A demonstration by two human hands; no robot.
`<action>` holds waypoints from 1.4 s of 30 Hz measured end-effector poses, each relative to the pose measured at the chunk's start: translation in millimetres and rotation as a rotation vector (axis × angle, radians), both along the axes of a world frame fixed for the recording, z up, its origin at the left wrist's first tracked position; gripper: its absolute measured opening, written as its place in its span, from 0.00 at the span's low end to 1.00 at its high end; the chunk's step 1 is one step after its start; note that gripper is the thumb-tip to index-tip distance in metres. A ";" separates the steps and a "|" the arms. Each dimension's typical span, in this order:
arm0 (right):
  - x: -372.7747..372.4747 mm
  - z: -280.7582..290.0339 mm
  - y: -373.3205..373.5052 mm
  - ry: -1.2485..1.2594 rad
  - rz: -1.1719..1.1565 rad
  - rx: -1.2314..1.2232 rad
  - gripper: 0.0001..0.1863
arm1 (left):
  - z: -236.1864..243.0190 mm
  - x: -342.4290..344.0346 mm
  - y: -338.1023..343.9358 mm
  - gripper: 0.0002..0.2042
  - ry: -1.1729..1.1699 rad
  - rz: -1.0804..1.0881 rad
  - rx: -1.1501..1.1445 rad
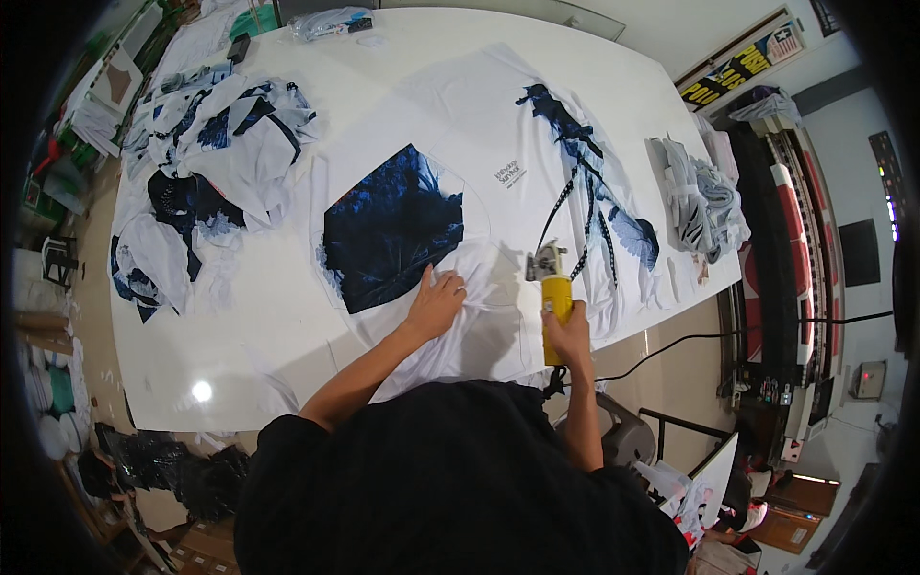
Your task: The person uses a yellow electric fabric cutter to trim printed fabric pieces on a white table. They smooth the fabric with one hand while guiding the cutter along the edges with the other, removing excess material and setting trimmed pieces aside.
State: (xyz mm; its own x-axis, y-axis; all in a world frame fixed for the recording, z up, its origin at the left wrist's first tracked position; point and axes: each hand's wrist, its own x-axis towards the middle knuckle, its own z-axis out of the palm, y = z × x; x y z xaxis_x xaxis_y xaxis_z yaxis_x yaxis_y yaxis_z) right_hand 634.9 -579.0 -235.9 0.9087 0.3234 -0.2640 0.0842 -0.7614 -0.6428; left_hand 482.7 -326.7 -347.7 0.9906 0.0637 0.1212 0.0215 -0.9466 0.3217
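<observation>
My right hand (569, 335) is wrapped round the yellow body of an electric fabric cutter (556, 295). The metal cutting head points away from me, over the white fabric beside narrow dark printed strips (586, 216). My left hand (437, 305) rests on the cloth with its fingers stretched out, at the lower edge of a dark blue printed panel (393, 230). White printed fabric (479, 206) spreads round that panel, wrinkled near my left hand. Small lettering is printed on it right of the panel. Whether the blade touches the cloth I cannot tell.
A heap of blue and white fabric pieces (206, 182) covers the table's left side. Folded grey-white cloth (704, 206) lies at the right edge of the white table (225, 369). A black cable (690, 337) runs off to the right. A clear plastic bag (328, 24) lies at the far edge.
</observation>
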 end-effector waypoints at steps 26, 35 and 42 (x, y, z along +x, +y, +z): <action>-40.2 -25.8 111.9 -0.088 0.199 -0.118 0.27 | -12.9 -22.8 8.4 0.11 -0.380 0.211 -0.299; -25.0 -30.7 118.2 -0.154 0.228 -0.126 0.26 | -9.5 -23.7 9.4 0.13 -0.354 0.205 -0.311; 0.1 -27.1 121.9 -0.114 0.255 -0.184 0.28 | -11.2 -21.6 9.1 0.12 -0.387 0.212 -0.295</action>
State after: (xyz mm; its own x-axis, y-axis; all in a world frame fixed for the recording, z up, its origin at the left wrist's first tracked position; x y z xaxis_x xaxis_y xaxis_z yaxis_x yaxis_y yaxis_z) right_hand 635.0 -457.2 -263.0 0.8316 0.5009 -0.2400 0.3510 -0.8088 -0.4719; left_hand 461.1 -317.6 -358.9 0.8386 0.3443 0.4222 0.0295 -0.8026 0.5958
